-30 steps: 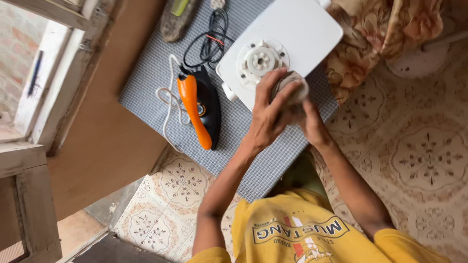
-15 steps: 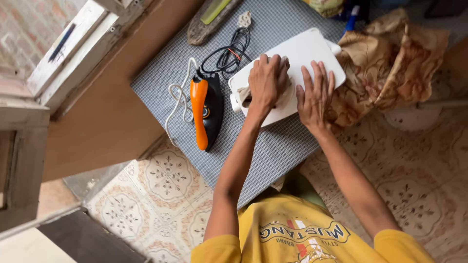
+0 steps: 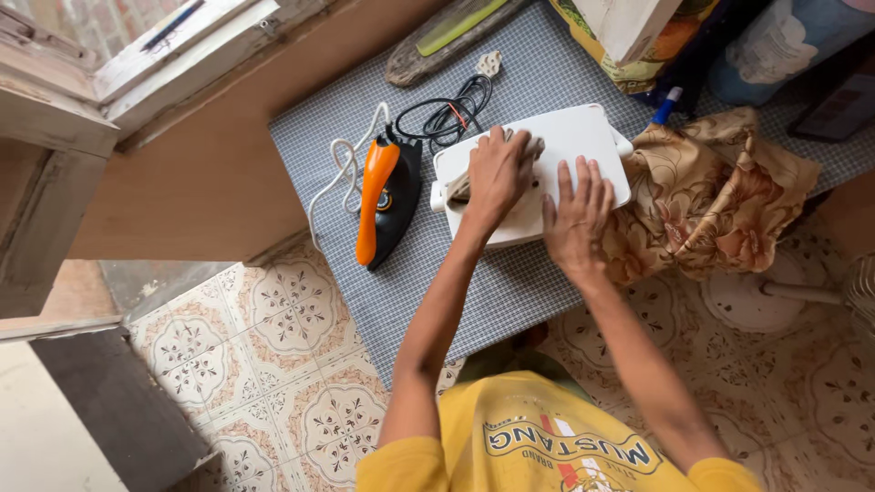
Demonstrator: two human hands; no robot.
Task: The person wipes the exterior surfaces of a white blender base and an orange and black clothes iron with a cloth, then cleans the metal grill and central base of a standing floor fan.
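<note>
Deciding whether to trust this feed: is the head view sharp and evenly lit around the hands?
Head view: soft daylight, no hard glare; left hand, right hand and the white appliance base read clearly, slight softness at fingertips; the window frame top left is brighter, washed out; wide-angle edges bend.

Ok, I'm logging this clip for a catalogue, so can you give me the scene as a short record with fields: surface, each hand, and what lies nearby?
surface: table under a blue-grey checked cloth
main item: white rounded plastic appliance base, lying flat
left hand: presses a crumpled beige rag onto the base
right hand: flat, fingers spread, on the base's near edge
left of base: orange-and-black clothes iron with white cord; coiled black cable
right of base: brown floral fabric
</note>
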